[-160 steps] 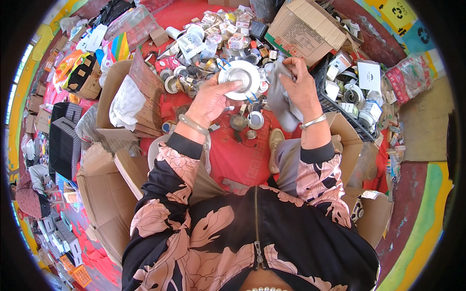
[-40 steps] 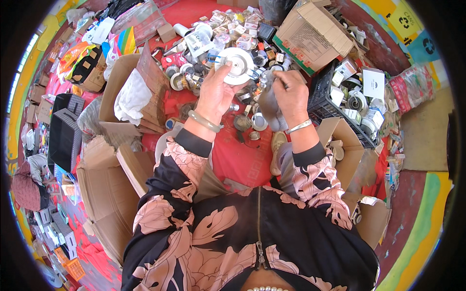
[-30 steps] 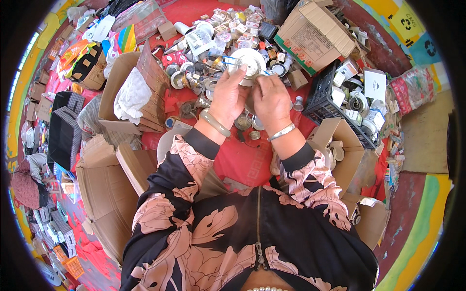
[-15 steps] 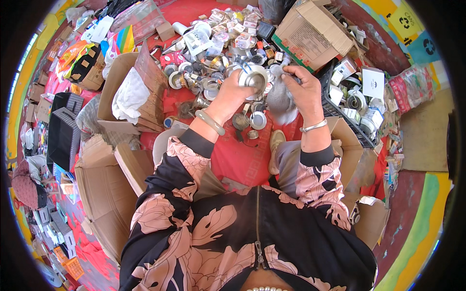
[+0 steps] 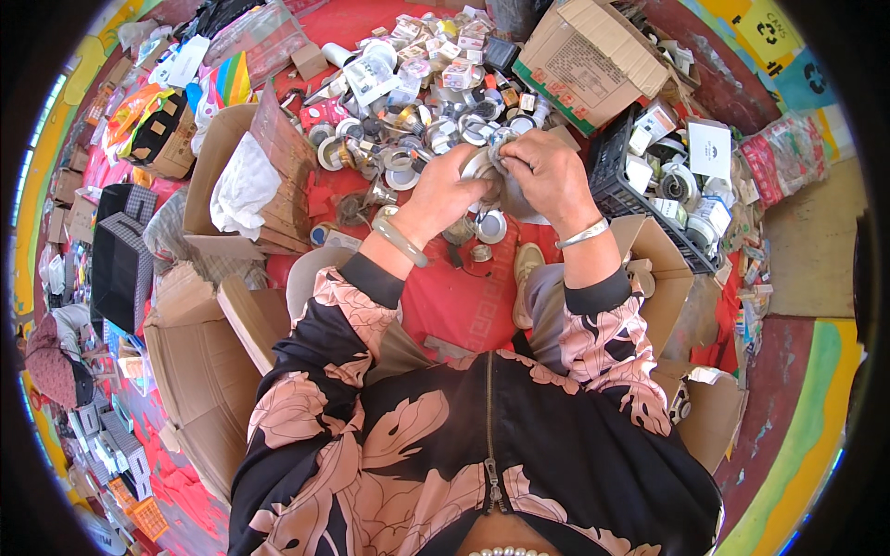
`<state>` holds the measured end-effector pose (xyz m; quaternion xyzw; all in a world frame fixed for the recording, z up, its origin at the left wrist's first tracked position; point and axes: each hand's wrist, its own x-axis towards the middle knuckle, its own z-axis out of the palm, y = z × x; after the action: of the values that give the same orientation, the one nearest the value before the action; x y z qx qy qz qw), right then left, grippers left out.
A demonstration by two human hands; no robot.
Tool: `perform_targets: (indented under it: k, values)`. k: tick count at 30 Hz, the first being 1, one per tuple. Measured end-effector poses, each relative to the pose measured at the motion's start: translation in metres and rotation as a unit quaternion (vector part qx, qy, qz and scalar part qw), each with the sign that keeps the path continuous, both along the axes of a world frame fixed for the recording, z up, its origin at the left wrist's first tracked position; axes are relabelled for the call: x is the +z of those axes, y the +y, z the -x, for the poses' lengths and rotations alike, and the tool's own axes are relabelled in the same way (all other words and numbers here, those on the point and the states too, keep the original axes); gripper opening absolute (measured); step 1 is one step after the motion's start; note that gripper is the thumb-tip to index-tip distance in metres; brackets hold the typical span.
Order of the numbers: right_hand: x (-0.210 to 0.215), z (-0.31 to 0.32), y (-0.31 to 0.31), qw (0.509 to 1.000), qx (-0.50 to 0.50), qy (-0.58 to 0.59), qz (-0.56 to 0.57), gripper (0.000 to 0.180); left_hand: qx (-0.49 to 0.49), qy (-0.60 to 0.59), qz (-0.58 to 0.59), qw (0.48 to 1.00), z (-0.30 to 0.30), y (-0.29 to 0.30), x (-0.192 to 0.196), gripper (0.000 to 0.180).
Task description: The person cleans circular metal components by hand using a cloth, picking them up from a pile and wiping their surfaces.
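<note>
Head view shows the left hand [image 5: 445, 190] and right hand [image 5: 547, 171] both clenched around a small round silvery metal fitting [image 5: 484, 167] above the red floor mat [image 5: 464, 306], where a loosened grip could drop it among the scattered metal parts [image 5: 408, 139].

Sunlit red floor mat [image 5: 464, 306] among cardboard boxes [image 5: 199, 371].

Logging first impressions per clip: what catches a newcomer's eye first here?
Both hands, left hand and right hand, meet at top centre around a round metal part. Beyond them a heap of metal parts covers the red mat, with cardboard boxes at left and a black crate at right.
</note>
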<state>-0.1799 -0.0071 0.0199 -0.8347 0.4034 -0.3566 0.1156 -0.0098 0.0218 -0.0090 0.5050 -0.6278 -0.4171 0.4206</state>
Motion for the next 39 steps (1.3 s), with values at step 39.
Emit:
perform_targets:
  k: [39]
  values:
    - [-0.011, 0.029, -0.019, 0.895, -0.102, -0.347, -0.262, 0.021, -0.02, 0.237, -0.07, 0.969, -0.024, -0.01, -0.003, 0.03]
